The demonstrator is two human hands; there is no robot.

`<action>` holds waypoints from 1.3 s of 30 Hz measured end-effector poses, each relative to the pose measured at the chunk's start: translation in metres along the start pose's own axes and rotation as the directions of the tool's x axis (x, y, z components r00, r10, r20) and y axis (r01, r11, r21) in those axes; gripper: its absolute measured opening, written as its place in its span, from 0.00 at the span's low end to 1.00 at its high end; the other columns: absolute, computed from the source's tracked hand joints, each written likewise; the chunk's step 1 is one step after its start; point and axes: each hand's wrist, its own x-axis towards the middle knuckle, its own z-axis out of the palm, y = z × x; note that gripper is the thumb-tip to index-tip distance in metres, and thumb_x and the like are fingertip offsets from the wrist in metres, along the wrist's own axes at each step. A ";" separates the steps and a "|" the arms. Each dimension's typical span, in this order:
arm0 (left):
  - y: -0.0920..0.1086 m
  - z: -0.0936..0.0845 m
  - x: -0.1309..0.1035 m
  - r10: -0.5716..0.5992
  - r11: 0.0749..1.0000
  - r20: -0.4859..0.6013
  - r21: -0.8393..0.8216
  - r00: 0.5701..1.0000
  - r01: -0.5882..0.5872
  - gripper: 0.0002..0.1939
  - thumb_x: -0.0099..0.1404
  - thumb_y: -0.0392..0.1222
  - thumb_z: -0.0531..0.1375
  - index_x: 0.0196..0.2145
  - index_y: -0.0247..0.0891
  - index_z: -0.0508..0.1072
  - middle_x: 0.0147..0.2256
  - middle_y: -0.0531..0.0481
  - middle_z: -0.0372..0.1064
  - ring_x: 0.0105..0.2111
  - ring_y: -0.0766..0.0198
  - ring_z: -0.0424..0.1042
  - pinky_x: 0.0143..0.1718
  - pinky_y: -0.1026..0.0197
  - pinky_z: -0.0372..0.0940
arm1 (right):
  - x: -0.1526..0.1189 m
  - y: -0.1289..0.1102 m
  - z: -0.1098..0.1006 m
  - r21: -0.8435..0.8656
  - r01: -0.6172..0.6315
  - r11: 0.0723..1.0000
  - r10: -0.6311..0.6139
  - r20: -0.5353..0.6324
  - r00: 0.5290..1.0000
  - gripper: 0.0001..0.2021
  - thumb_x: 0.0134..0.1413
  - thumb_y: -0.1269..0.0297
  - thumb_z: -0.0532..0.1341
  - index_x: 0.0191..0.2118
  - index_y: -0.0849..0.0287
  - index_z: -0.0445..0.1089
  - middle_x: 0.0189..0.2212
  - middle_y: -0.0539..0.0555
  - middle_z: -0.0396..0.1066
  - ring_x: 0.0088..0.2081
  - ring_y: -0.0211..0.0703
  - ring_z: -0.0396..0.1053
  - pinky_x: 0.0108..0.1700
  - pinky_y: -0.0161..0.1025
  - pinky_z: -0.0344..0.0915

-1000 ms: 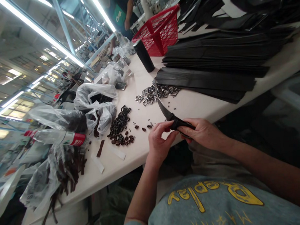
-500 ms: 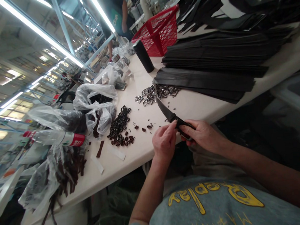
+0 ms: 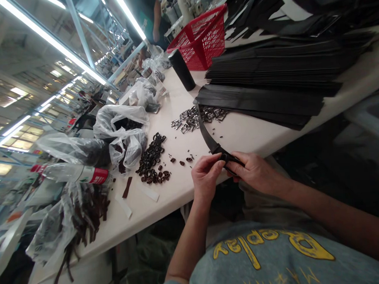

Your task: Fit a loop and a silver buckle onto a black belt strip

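Observation:
A long black leather-like strap (image 3: 204, 133) reaches from the table's front edge toward the pile of metal buckles (image 3: 191, 118). My left hand (image 3: 206, 174) is closed, thumb and fingertips pinching the strap near a narrow dark band that looks like a loop. Just to the right, my right hand (image 3: 255, 172) grips the strap's near end, which looks folded over. What lies under my right fingers is hidden. Left of my hands, a few small dark brown loops (image 3: 182, 163) and tiny dark bits lie on the white table (image 3: 167, 205).
A heap of black loops (image 3: 151, 158) lies beside an open plastic bag (image 3: 120, 115). Stacked black straps (image 3: 268, 95) cover the right side. Behind stand a dark cylinder (image 3: 182, 71) and a red basket (image 3: 201, 38). A bottle (image 3: 75, 173) lies at left. Another person (image 3: 146, 19) stands far off.
My left thumb and fingertips have shifted slightly on the strap, the fingers now straighter. The strap has tilted a little more upright. Both hands still hold it.

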 end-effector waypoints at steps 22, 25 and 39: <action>-0.005 -0.001 -0.015 0.055 0.976 0.056 0.206 0.997 -0.065 0.16 0.64 0.54 0.65 0.30 0.37 0.78 0.47 0.43 0.72 0.34 0.64 0.73 0.34 0.61 0.71 | -0.008 -0.007 0.008 0.279 -0.058 0.958 0.068 -0.026 0.997 0.21 0.54 0.43 0.63 0.38 0.59 0.71 0.23 0.48 0.70 0.21 0.36 0.67 0.22 0.33 0.65; -0.009 0.010 -0.015 -0.074 0.994 -0.030 -0.080 0.997 0.072 0.19 0.56 0.54 0.70 0.26 0.36 0.71 0.42 0.48 0.73 0.24 0.72 0.68 0.24 0.64 0.68 | -0.008 -0.010 0.008 0.284 -0.037 0.958 0.047 -0.030 0.998 0.20 0.55 0.44 0.61 0.39 0.58 0.71 0.23 0.48 0.70 0.21 0.38 0.68 0.23 0.34 0.66; -0.002 0.026 -0.018 -0.261 0.907 -0.045 -0.354 0.964 0.229 0.25 0.49 0.49 0.74 0.41 0.43 0.67 0.30 0.59 0.71 0.18 0.73 0.67 0.17 0.69 0.63 | -0.013 -0.014 0.011 0.266 -0.035 0.963 0.063 -0.097 0.993 0.15 0.55 0.48 0.59 0.30 0.54 0.69 0.19 0.47 0.65 0.19 0.39 0.64 0.21 0.35 0.64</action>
